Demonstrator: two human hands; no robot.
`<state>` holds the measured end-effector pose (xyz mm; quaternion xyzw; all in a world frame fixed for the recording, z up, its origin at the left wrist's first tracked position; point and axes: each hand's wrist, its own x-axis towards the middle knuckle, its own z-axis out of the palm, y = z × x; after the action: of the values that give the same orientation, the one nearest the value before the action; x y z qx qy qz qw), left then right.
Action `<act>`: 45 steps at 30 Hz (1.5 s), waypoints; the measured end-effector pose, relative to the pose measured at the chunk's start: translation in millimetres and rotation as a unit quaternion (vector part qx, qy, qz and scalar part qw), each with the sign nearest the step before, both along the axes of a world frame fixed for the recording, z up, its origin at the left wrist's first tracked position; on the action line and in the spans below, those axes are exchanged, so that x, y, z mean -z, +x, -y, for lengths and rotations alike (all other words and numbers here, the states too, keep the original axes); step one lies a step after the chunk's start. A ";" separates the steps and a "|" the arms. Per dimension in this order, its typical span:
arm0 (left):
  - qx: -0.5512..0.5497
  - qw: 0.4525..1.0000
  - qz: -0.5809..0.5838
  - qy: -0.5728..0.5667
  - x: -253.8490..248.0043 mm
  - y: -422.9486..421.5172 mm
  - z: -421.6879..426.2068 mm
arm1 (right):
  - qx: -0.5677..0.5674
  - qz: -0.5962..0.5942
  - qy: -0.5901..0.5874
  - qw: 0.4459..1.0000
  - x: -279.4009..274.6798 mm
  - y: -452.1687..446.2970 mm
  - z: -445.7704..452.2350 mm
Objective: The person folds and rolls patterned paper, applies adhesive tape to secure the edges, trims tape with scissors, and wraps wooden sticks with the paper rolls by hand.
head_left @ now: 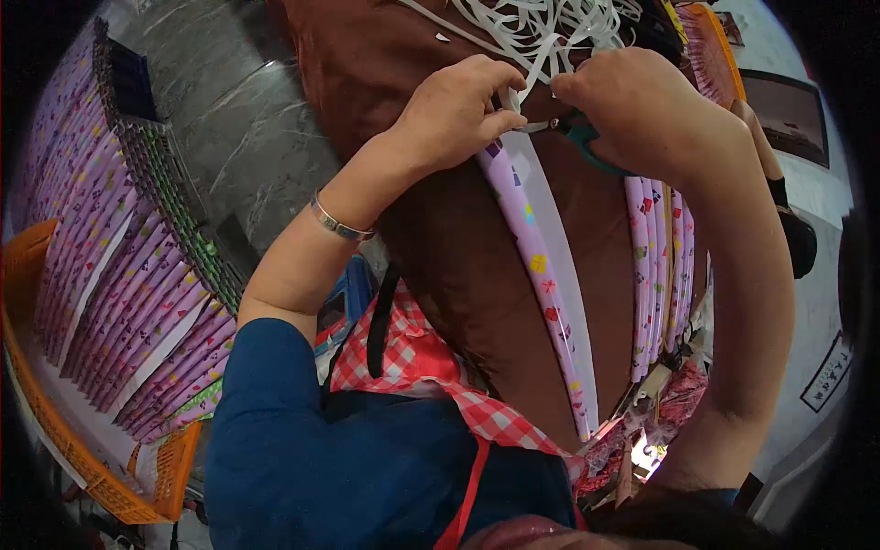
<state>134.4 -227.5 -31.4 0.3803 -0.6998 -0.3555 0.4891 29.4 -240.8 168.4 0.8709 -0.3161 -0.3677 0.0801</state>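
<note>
My left hand (463, 110) pinches the upper end of a long, narrow piece of purple patterned paper (541, 266), folded with a white inner side showing. A bit of white strip also shows at its fingertips. My right hand (632, 110) is closed around scissors (591, 147) with teal handles, their metal part pointing toward the left hand. Its thumb and finger are close to the white ribbons (541, 27), which lie in a tangled heap just beyond both hands. Whether the right fingers also grip a ribbon, I cannot tell.
A brown cloth (440, 275) covers the work surface. More folded purple pieces (646, 275) lie on the right. At left, an orange crate (119, 486) holds many stacked purple pieces (137, 302). Another orange crate (724, 46) stands at the upper right.
</note>
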 end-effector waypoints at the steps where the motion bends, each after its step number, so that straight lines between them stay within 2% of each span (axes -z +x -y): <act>1: -0.002 1.000 0.002 -0.007 -0.5 -0.1 -0.1 | 0.000 0.000 0.000 1.000 -0.6 1.8 -0.5; 13: -0.007 1.000 -0.021 -0.013 0.3 -2.5 -1.3 | -0.025 -0.027 -0.022 0.999 1.0 1.5 -8.6; 19: -0.021 0.998 -0.050 -0.021 2.1 -2.7 0.4 | -0.032 0.003 -0.023 0.999 21.1 -30.9 -2.7; 21: -0.025 0.998 -0.063 -0.017 3.2 -1.7 1.6 | -0.002 0.070 -0.016 0.997 23.7 -37.6 -5.0; 25: -0.020 0.998 -0.062 0.022 0.6 2.1 0.1 | 0.025 0.066 -0.048 0.996 25.9 -59.2 -7.9; 27: -0.018 0.997 -0.068 0.027 0.5 2.1 -0.2 | 0.073 0.123 0.001 0.990 22.8 -71.6 -11.1; 31: -0.024 0.996 -0.088 0.016 -0.6 1.6 2.5 | 0.108 0.198 -0.014 0.974 36.2 -103.6 -24.5; 32: -0.011 0.993 -0.096 0.062 -3.0 2.4 2.2 | 0.163 0.225 -0.019 0.960 40.1 -108.9 -32.0; 33: -0.005 0.994 -0.094 0.060 -2.1 2.6 2.7 | 0.216 0.252 -0.025 0.943 45.1 -114.9 -39.0; 37: -0.026 0.997 -0.061 0.028 -0.5 3.8 2.1 | 0.231 0.323 -0.072 0.915 77.0 -158.2 -74.3; 39: -0.025 0.996 -0.079 0.035 3.5 3.8 4.7 | 0.263 0.324 -0.083 0.905 83.1 -174.1 -90.2; 41: -0.007 0.989 -0.132 0.060 13.1 3.5 9.0 | 0.380 0.290 -0.072 0.875 88.7 -192.1 -106.4; 45: 0.019 0.982 -0.157 0.100 6.7 8.5 10.0 | 0.422 0.242 -0.072 0.871 104.9 -224.8 -124.7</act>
<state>143.0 -237.5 -38.1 0.3537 -0.5824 -0.4880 0.5454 -195.5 -116.1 63.5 0.7082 -0.6887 -0.1203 -0.0989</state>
